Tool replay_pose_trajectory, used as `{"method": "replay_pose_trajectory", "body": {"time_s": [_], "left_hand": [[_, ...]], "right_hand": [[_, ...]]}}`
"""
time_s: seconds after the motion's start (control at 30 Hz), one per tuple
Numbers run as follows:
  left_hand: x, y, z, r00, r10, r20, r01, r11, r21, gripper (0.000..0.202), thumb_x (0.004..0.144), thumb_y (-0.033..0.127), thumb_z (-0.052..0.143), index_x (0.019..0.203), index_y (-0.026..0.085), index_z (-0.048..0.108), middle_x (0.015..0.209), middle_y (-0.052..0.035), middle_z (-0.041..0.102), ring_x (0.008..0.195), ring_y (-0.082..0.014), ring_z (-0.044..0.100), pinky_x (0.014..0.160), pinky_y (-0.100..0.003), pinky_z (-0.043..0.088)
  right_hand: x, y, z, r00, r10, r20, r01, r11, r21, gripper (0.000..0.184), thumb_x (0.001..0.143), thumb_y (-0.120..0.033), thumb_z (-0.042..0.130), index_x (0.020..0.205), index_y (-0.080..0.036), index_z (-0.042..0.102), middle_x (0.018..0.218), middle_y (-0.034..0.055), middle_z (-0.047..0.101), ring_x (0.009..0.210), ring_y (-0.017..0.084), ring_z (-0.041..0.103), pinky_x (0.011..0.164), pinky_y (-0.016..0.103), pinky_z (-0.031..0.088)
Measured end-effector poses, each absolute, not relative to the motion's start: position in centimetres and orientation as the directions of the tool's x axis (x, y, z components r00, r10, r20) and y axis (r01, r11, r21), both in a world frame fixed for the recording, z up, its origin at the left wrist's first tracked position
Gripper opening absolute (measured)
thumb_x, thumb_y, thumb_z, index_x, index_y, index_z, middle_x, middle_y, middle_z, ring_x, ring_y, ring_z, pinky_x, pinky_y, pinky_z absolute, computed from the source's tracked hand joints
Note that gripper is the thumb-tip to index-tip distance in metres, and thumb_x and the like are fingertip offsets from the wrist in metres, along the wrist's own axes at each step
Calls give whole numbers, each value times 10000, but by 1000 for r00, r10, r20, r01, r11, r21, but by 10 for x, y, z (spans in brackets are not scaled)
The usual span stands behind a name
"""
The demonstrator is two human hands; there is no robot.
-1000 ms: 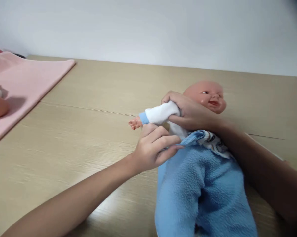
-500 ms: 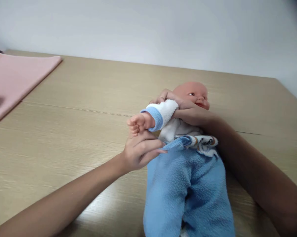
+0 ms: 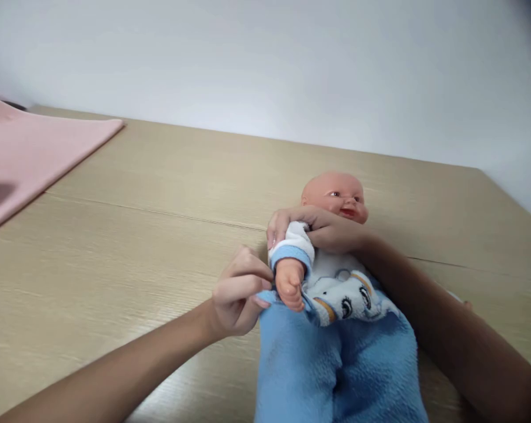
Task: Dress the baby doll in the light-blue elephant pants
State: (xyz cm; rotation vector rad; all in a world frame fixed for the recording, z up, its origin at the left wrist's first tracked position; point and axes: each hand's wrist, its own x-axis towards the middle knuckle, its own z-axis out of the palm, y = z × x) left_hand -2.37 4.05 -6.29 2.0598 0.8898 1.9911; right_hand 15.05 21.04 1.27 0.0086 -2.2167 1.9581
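1. Head view: your doll (image 3: pixel 333 197) lies face-up on the tabletop (image 3: pixel 159 194); it is probably light, with hard limbs.
2. Your left hand (image 3: pixel 239 294) pinches the soft fleece trousers (image 3: pixel 336 370) at the waistband; hold them there.
3. Your right hand (image 3: pixel 318 229) has its fingers wrapped round the doll's sleeved arm.

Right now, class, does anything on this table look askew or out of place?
Yes: the doll wears a rumpled white top, its hem bunched unevenly over the waistband of the blue trousers, which the left grip pinches. The right grip holds the doll's arm at the sleeve. Nothing looks spilled or damaged.
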Motion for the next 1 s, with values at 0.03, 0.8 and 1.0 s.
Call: {"method": "replay_pose_trajectory", "body": {"time_s": [0.03, 0.8, 1.0], "left_hand": [[-24, 41, -57, -73, 446, 892, 290, -846, 447, 196, 1173, 378, 565, 1027, 253, 600, 858, -5, 694, 692, -157, 596, 660, -379, 515], [-45, 78, -43, -310, 925, 218, -116, -265, 957, 323, 990, 534, 846, 1038, 240, 719, 973, -10, 725, 898, -162, 677, 815, -266, 574], [-57, 87, -34, -49, 999, 22, -321, -37, 946, 430, 907, 568, 931, 1016, 233, 684, 1094, 0, 743, 958, -141, 682, 826, -221, 563]], "right_hand": [[150, 210, 13, -983, 114, 141, -124, 142, -982, 105, 1051, -270, 775, 1086, -176, 744, 1162, 109, 798, 1102, 227, 737, 982, 359, 579], [140, 185, 51, -957, 270, -105, 177, 259, -949, 332, 1030, -429, 519, 983, -202, 756, 1043, 74, 766, 1089, 255, 686, 1061, 385, 530], [136, 150, 56, -692, 718, 71, 512, 558, -653, 275, 1089, -419, 622, 1057, -168, 731, 1105, 107, 762, 1050, 268, 683, 926, 371, 464]]}}
